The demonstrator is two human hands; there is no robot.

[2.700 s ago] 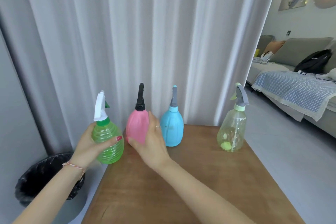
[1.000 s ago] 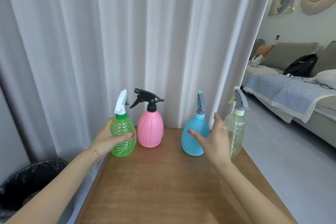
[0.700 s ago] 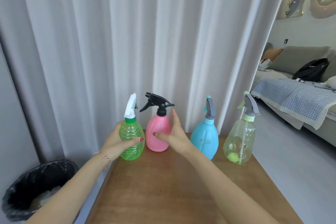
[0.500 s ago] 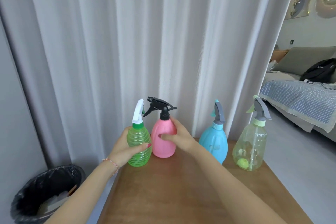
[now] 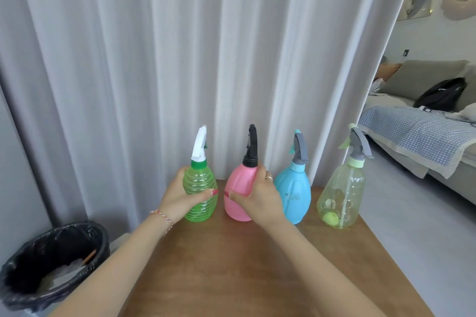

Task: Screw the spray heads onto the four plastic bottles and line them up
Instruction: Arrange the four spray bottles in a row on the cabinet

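Four spray bottles stand in a row at the far edge of the wooden table (image 5: 231, 278), each with a spray head on. My left hand (image 5: 177, 197) grips the green ribbed bottle (image 5: 199, 183) with the white head at the left end. My right hand (image 5: 258, 199) wraps around the pink bottle (image 5: 239, 185) with the black head beside it. To the right stand the blue bottle (image 5: 295, 193) with a grey head and the clear yellowish bottle (image 5: 342, 195) with a grey head, both untouched.
A grey curtain (image 5: 180, 59) hangs right behind the bottles. A bin with a black liner (image 5: 51, 262) stands on the floor left of the table. A sofa (image 5: 425, 121) with a checked blanket and a black bag lies to the right.
The pink bottle has turned in my right hand, so its black head now points away instead of sideways. My left hand stays on the green bottle. The view has shifted slightly.
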